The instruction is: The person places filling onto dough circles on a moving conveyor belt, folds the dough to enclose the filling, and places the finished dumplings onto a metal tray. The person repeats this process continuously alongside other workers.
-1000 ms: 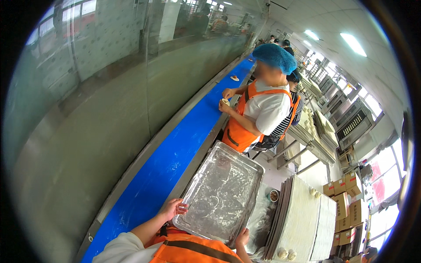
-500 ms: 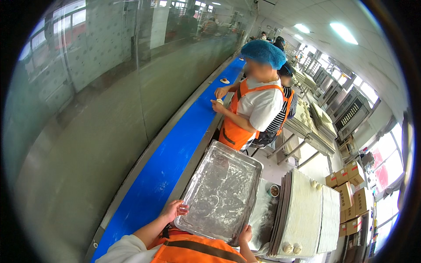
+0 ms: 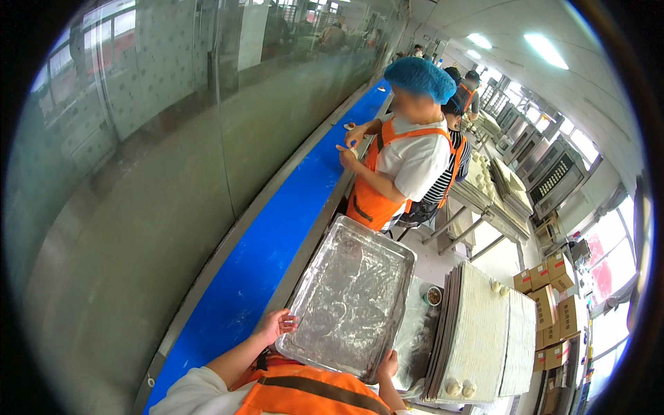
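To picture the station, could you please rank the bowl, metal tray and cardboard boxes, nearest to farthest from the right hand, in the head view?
1. Metal tray, touching the right hand.
2. Bowl, ahead, right.
3. Cardboard boxes, far right.

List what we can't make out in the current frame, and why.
Underside of the metal tray: head view, hidden by the tray's upper face.
Parts of the right hand: head view, behind the tray's rim.
What the co-worker's hands hold: head view, partly covered by the fingers.
Contents of the small bowl: head view, too small to identify.
Near end of the blue belt: head view, cut off by the lower edge.
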The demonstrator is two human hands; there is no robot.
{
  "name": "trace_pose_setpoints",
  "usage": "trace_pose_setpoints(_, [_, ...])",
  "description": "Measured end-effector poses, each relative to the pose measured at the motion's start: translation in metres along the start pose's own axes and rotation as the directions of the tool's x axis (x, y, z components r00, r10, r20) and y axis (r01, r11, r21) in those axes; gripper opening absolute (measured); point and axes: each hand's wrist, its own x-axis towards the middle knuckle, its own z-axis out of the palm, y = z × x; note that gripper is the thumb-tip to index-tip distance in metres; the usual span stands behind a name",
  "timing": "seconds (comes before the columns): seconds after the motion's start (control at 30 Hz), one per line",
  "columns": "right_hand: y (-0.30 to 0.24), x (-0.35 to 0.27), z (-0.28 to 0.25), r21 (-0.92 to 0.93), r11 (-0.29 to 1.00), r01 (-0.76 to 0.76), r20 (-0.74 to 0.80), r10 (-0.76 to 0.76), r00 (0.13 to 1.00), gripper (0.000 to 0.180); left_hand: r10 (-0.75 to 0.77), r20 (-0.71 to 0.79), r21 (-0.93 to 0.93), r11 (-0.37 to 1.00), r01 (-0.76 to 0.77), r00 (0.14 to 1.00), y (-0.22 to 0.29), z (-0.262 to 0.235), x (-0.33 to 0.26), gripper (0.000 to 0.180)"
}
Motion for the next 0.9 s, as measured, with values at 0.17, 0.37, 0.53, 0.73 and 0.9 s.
trace_pose_setpoints(0.17, [-0.001, 0.001, -0.002, 0.031, 0.999, -0.024, 0.037, 0.023, 0.999, 0.039, 0.0, -0.164, 0.009, 1.0, 0.002, 0.987, 0.024, 0.008, -0.013, 0.024])
trace_pose_setpoints(0.37, [0.001, 0.002, 0.002, 0.036, 0.999, 0.003, -0.001, -0.003, 1.0, 0.039, -0.008, -0.02, -0.139, 0.99, 0.005, 1.0, 0.088, 0.008, -0.015, 0.03])
trace_pose_setpoints(0.53, [-0.001, -0.001, 0.0, 0.096, 0.995, -0.015, 0.047, 0.011, 0.999, 0.04, 0.107, 0.257, -0.216, 0.975, -0.051, 0.96, 0.169, 0.06, -0.046, 0.047])
trace_pose_setpoints(0.73, [0.0, 0.004, 0.004, 0.108, 0.994, 0.002, -0.006, -0.001, 1.0, 0.04, 0.169, 0.341, -0.13, 0.983, -0.132, 0.925, 0.233, 0.084, -0.032, 0.054])
trace_pose_setpoints(0.9, [0.0, 0.004, 0.002, 0.107, 0.994, -0.015, -0.012, 0.017, 1.0, 0.034, 0.159, 0.064, 0.092, 0.982, -0.165, 0.985, 0.28, 0.095, 0.04, 0.062])
